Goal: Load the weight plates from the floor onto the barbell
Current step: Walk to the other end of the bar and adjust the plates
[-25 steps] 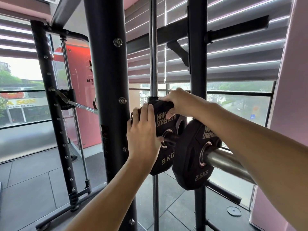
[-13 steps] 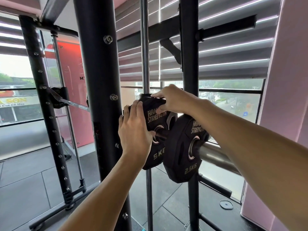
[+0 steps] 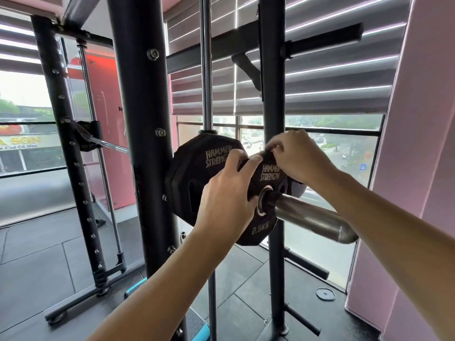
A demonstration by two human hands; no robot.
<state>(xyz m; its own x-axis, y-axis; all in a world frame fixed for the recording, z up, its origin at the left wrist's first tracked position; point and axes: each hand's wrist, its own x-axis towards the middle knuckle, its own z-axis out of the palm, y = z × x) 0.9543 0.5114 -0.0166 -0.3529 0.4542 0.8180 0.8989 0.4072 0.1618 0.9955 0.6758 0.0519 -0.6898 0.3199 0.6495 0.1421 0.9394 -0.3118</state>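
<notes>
Head view: both hands, left hand point(image 3: 226, 198) and right hand point(image 3: 294, 156), pinch the stiff, light-looking 2.5 kg plate point(image 3: 262, 207) by its rim, the best hold for sliding it along the barbell sleeve point(image 3: 312, 219)

Matt black rubber-like coating on the 2.5 kg plate point(image 3: 261, 225), with raised pale lettering; same dull black finish on the larger plate point(image 3: 194, 173) behind it. Smooth, polished bare metal on the barbell sleeve point(image 3: 317, 221), shiny with soft reflections. Matt black painted metal on the rack upright point(image 3: 141, 119), studded with bright steel bolts. Glossy chrome on the thin guide rod point(image 3: 206, 70). Dark, matt, faintly textured tiles across the floor point(image 3: 37, 262). Cloth-like banded blinds point(image 3: 320, 77) over clear window glass. Flat matt pink on the wall point(image 3: 423, 119).
</notes>
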